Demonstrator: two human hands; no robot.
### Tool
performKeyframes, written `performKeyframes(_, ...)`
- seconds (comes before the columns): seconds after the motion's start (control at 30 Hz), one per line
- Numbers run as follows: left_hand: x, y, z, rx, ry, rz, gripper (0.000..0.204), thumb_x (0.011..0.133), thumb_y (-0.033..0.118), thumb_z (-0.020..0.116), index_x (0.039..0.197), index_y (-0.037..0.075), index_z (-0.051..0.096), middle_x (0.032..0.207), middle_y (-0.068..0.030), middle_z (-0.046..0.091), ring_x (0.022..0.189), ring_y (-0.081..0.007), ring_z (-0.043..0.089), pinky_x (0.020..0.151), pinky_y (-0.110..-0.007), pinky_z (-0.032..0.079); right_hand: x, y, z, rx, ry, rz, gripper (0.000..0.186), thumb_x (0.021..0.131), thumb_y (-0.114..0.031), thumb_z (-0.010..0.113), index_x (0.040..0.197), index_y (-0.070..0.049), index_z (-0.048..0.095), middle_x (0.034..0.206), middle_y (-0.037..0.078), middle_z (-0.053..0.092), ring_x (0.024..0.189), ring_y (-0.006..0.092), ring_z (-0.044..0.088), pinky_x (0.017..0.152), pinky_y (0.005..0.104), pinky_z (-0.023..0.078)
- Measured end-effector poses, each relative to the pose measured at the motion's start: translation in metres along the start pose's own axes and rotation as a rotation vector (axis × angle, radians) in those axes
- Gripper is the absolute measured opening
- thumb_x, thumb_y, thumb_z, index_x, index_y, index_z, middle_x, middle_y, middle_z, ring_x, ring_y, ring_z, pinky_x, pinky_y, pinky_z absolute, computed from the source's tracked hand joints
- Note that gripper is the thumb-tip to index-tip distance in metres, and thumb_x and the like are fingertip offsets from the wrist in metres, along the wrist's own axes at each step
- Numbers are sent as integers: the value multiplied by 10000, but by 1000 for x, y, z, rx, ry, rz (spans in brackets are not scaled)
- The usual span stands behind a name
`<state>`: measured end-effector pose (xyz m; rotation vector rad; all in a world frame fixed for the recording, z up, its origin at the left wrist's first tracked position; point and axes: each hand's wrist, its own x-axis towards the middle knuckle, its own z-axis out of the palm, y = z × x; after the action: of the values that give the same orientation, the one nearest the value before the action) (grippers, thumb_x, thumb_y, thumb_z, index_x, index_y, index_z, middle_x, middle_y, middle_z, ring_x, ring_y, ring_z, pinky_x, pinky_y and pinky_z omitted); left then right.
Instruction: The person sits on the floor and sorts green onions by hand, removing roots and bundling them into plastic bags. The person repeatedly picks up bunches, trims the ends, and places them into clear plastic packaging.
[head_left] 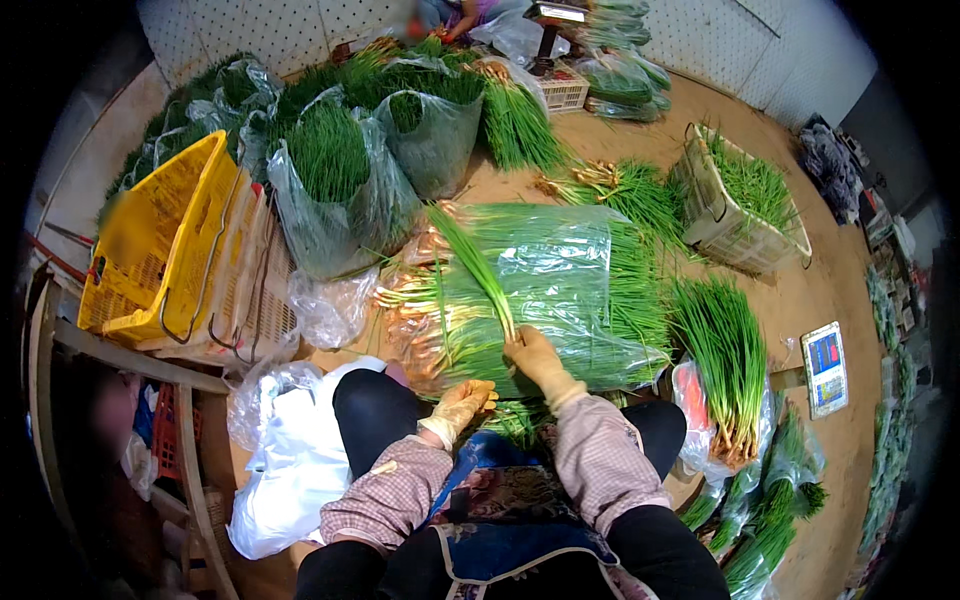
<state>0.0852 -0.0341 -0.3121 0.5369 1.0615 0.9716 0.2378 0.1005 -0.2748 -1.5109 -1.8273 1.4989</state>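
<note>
My right hand (535, 362), in a yellow glove, is closed on the white stem end of a small green onion bundle (465, 255), whose leaves point away from me. The bundle lies over a large pile of green onions (410, 350) under clear plastic wrap (550, 260), roots toward the left. My left hand (460, 408), also gloved, is low over my lap beside the pile's near edge, fingers curled; what they hold, if anything, is unclear. Loose green stalks (520, 417) lie in my lap.
At left are yellow (150, 240) and beige crates and white bags (280, 470). Behind stand bagged onions (330, 180); another person (450, 22) works at the back. At right are a cream crate (740, 200), an onion bundle (720, 370) and a scale (825, 368).
</note>
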Motion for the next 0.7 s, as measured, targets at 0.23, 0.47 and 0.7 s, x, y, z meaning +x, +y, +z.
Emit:
performKeyframes(0.23,-7,38,17,-266,-88,17,487,947,405,453,1234,14,497,1133,-126,599,998,-185,588,897,-305,444,-118,-45,-9,1046,-176,130,286,871,-198,601,1095,-26,551,913,2,563,744,79,522,673,180,444)
performKeyframes(0.47,3,26,31,-519,-344,-68,387,919,150,526,1255,-27,450,1106,-222,595,999,-297,612,862,-368,519,-153,8,50,1153,-407,319,297,855,-126,573,1138,-36,568,930,41,613,843,141,572,774,289,477)
performKeyframes(0.7,-19,30,35,-472,-234,-69,334,902,62,511,1224,-19,482,1001,-212,629,894,-296,649,781,-365,555,-128,-27,-13,43,90,79,188,856,-160,547,924,10,589,818,102,649,648,151,601,604,310,487)
